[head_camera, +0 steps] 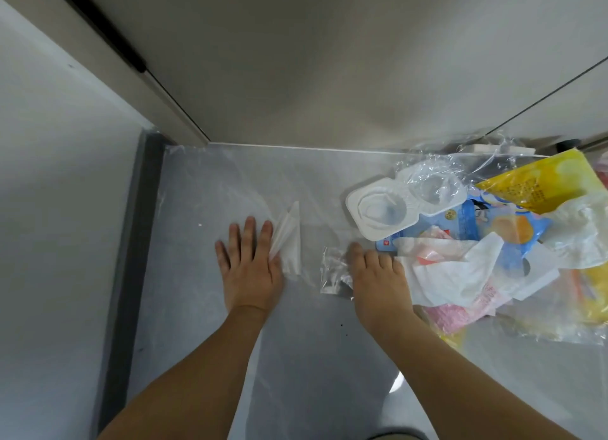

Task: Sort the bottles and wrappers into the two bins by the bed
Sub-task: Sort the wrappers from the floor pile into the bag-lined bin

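My left hand [249, 268] lies flat on the grey floor, fingers straight, its right side touching a folded white wrapper [289, 239]. My right hand [378, 275] reaches into a heap of wrappers, fingers curled at the edge of a crumpled white wrapper [460, 271], with a small clear plastic piece [334, 270] under its thumb side. The heap holds a white plastic tray [378, 214], a clear plastic lid [431, 189], a blue snack bag [467, 222], a yellow bag [539, 183] and a pink wrapper [460, 314]. No bottle or bin is in view.
A large clear plastic sheet [210, 189] lies spread on the floor under my left hand. A wall [296, 61] stands ahead, a dark strip [131, 242] runs along the floor's left side, and a cabinet front [566, 104] is at the right.
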`<state>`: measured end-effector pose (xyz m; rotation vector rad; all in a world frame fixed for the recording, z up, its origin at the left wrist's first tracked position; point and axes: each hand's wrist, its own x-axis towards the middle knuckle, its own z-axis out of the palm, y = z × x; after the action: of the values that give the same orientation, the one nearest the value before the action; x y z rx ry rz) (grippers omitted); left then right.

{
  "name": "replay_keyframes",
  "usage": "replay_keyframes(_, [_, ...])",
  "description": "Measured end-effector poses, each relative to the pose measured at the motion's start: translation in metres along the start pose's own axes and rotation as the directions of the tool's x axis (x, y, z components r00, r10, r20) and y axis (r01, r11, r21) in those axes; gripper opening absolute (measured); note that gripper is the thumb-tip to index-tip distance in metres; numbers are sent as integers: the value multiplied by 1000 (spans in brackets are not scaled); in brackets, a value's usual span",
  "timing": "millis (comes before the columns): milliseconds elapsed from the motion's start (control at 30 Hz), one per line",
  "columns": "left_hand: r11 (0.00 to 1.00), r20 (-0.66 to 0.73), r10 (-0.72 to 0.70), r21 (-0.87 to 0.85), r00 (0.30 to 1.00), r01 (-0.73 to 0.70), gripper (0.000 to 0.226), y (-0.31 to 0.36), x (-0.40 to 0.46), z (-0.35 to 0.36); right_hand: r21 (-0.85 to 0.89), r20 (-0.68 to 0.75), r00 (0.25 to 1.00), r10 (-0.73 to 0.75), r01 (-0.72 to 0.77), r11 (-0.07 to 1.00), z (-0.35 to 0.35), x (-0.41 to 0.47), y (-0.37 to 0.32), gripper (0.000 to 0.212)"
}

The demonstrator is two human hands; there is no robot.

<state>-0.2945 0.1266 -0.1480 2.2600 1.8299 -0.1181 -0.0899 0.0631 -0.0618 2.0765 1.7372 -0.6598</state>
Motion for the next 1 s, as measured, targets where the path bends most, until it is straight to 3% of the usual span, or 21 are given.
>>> replay_keyframes(167, [1000, 0, 2, 7, 1000, -2, 61, 0, -1, 0, -27, -46, 999, 28, -29, 999, -3, 9, 0, 43])
replay_keyframes(367, [1000, 5, 2, 7, 1000, -2, 61, -1, -1, 1, -10, -34, 999, -29, 28, 1000, -3, 13, -5, 47])
replay_keyframes(467, [1000, -6, 10, 1, 1000, -10, 61, -1, -1, 1, 141, 37, 999, -33, 27, 990, -5, 17, -6, 42])
replay_keyframes(567, [1000, -8, 8, 16, 1000, -8, 61, -1, -1, 1, 371, 148, 987, -56, -2, 929, -19, 20, -8, 24])
replay_keyframes(667, [1000, -8, 10, 11, 1000, -10, 61, -1, -1, 2, 500, 222, 971, -89, -35, 865, -44, 16, -3, 20])
replay_keyframes(767, [1000, 15, 4, -8, 1000, -4, 61, -2, 0, 1, 545, 140, 983, -117, 22, 838, -74, 7, 18, 7])
replay_keyframes(933, [996, 185, -70, -33, 980, 78, 57, 8, 5, -17, 646, -16, 1000, -8, 16, 763, -128, -31, 65, 16])
replay_keyframes(1000, [963, 270, -144, -182, 952, 197, 53, 18, 17, -29, 632, -62, 998, -8, 46, 774, -141, -52, 83, 12])
